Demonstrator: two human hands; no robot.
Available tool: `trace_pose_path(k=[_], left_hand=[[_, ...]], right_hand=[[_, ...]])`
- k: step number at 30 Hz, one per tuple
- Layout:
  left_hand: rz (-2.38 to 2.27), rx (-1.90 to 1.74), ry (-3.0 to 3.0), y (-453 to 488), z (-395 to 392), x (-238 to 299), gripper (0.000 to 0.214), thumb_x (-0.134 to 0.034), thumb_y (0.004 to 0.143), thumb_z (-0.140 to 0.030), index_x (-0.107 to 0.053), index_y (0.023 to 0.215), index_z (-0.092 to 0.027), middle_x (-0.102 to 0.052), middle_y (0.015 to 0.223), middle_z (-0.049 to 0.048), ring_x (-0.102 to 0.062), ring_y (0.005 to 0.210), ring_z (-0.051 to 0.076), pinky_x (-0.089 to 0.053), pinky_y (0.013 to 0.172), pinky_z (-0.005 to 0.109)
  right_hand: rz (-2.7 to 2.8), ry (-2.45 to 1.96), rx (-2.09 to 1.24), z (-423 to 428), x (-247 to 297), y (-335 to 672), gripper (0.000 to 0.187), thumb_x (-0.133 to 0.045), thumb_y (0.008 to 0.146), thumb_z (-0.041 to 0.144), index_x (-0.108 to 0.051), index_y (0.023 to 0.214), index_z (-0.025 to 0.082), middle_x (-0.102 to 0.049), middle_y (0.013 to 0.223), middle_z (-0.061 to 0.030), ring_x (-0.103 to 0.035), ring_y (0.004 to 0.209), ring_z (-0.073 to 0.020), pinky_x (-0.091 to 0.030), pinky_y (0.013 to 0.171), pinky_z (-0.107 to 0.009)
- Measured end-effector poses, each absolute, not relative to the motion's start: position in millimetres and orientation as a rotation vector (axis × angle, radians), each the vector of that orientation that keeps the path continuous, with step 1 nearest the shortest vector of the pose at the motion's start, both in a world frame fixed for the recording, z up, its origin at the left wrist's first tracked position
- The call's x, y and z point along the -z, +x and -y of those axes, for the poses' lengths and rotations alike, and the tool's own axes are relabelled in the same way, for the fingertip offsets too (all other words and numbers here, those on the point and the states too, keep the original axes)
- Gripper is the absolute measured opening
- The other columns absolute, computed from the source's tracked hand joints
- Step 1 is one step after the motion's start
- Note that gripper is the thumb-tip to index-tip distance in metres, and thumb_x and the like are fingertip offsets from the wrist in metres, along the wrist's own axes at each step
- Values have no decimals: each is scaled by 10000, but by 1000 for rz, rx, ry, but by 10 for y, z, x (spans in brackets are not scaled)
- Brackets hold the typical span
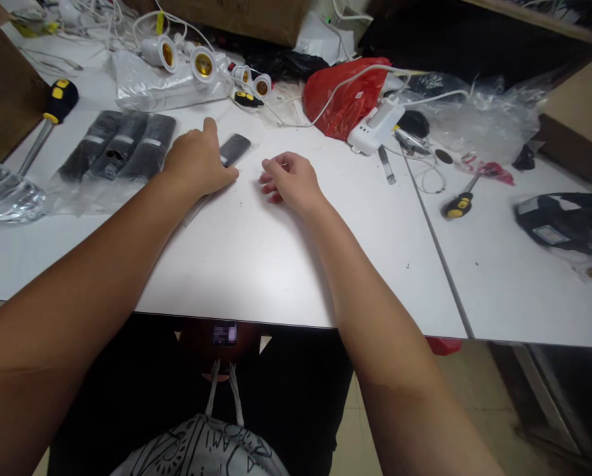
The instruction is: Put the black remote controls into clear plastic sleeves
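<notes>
My left hand (197,157) is over a flat dark piece in a clear plastic sleeve (236,148) on the white table. Its thumb is stretched out to the right and one finger points away from me; the other fingers are hidden. The hand covers the middle of the sleeve, so I cannot see how firmly it touches. Just to the right, my right hand (293,180) hovers near the tabletop, fingers loosely curled and apart, with nothing visible in them. Left of my left hand lie three dark bundles in clear bags (121,147).
White lamp holders (204,64) and cables lie at the back left. A red plastic bag (343,96) sits beside a white power strip (375,125). Screwdrivers lie left (61,102) and right (458,206). A dark bundle (563,221) is at far right, past the table seam.
</notes>
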State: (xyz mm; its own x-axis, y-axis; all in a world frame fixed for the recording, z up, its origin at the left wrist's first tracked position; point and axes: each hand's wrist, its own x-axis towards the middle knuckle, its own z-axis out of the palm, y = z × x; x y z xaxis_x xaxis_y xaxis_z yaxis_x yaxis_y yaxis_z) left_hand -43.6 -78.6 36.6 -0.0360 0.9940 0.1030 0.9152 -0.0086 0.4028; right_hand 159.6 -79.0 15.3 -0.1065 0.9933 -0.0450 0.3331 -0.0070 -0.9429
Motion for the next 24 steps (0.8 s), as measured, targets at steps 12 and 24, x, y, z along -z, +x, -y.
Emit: trace_pose_path(k=[12,24], left_hand=[[-1666,-920,2024,-105,1031,-399,679,-802,768,-422,-555,1364,-213,-695,1071,95,-668,1043,315,-507,886,439],[-1142,-1067,1155,-167,684,-233,487,-587,930,-702,-576,805,-231,-624,723,40,-600,579,176,-417,527,303]], right_hand=[[1178,-1143,-1722,895,-285,1498,354,-698,948,555,-626,987,211,-725,861,-49,-754,849,-178,-639,771,-270],[1135,-1080,-1873,988,-356,1497,334,-689,972,519,-681,1043,193,-777,909,-76,-745,727,-176,-625,638,-279]])
